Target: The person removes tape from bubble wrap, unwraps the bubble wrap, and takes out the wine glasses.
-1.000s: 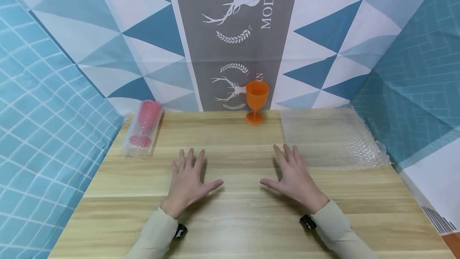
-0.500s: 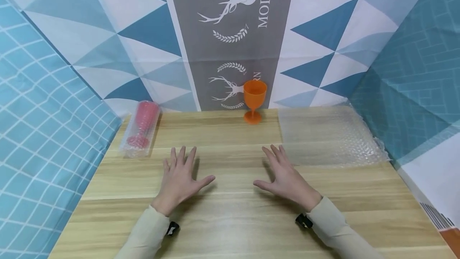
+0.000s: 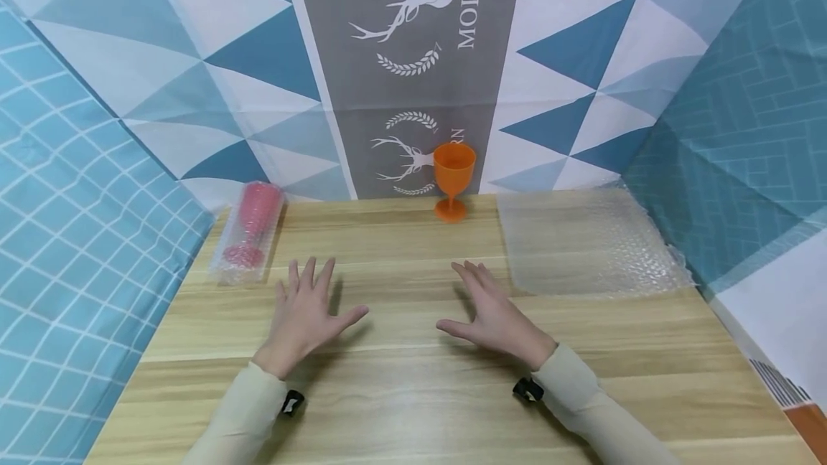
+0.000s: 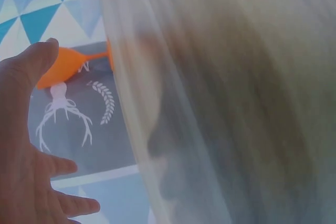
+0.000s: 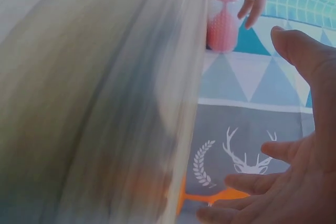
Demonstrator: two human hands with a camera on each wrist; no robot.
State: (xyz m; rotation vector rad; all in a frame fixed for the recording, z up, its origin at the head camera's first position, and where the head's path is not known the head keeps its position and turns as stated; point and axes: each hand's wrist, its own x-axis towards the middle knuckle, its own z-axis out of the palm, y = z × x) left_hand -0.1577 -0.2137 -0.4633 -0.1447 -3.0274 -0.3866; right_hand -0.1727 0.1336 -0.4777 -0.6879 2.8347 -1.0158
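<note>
My left hand [image 3: 301, 319] hovers over the left middle of the table with fingers spread and thumb out, holding nothing. To its right, my right hand [image 3: 499, 319] has its fingers extended and thumb apart, also with nothing in it. An orange goblet [image 3: 454, 171] stands upright at the table's back edge, beyond both hands. A pink goblet [image 3: 256, 217] wrapped in bubble wrap lies at the back left, just beyond the left hand's fingertips. At the back right a sheet of bubble wrap [image 3: 588, 242] lies flat, beyond the right hand.
The wooden table [image 3: 413, 393] reaches back to a patterned cloth wall [image 3: 413, 63]. Blue checked cloth [image 3: 77, 221] bounds the left side, and teal cloth [image 3: 762, 128] the right. Each wrist carries a small black device.
Both hands have shifted slightly leftward in the head view, fingers still extended. The whole scene has also slid a little to the left. The goblets and bubble wrap keep their places on the table.
</note>
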